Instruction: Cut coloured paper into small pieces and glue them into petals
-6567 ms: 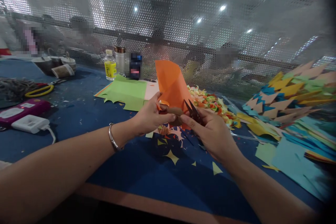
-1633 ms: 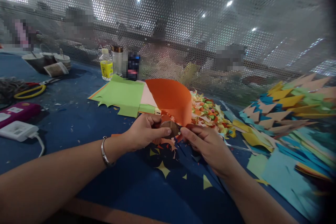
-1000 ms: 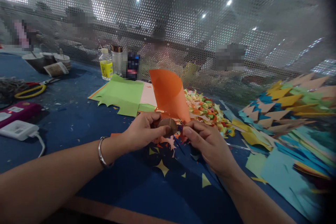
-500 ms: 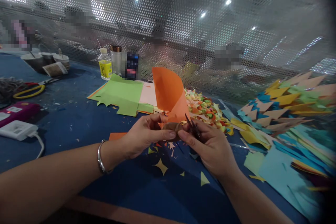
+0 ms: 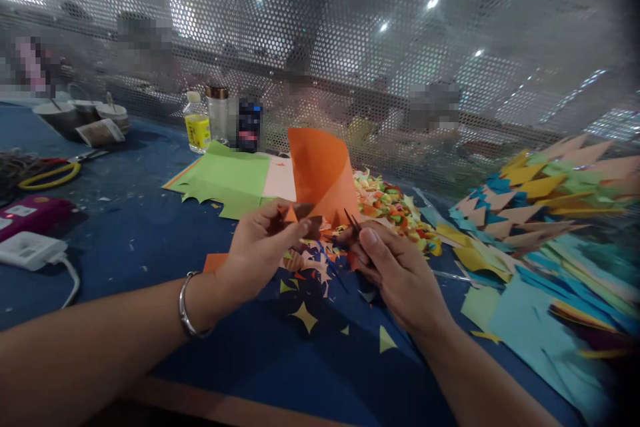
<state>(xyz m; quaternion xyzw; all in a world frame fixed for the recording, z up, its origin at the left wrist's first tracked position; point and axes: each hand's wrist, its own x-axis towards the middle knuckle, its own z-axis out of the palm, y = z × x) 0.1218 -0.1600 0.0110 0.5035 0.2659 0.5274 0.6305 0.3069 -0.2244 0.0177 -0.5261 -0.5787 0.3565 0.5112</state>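
Note:
My left hand [image 5: 260, 250] pinches the lower edge of a curled orange paper sheet [image 5: 323, 173] together with a small brown piece [image 5: 303, 211], holding them above the blue table [image 5: 150, 240]. My right hand [image 5: 395, 273] is closed round small dark scissors [image 5: 351, 221], whose blades point up at the paper's bottom edge. Small star-shaped and triangular paper offcuts [image 5: 305, 273] lie on the table under both hands.
Green and pink sheets [image 5: 230, 177] lie behind my left hand. A heap of coloured scraps [image 5: 395, 203] and stacks of cut pointed shapes [image 5: 550, 213] fill the right. Bottles [image 5: 197, 130], yellow-handled scissors [image 5: 50, 173] and a power strip [image 5: 30, 250] sit left. A perforated screen [image 5: 350, 47] closes the back.
The orange sheet has been turned and re-gripped several times. Since half a second ago my left hand has lifted and drawn slightly away from my right, which lowered the scissors.

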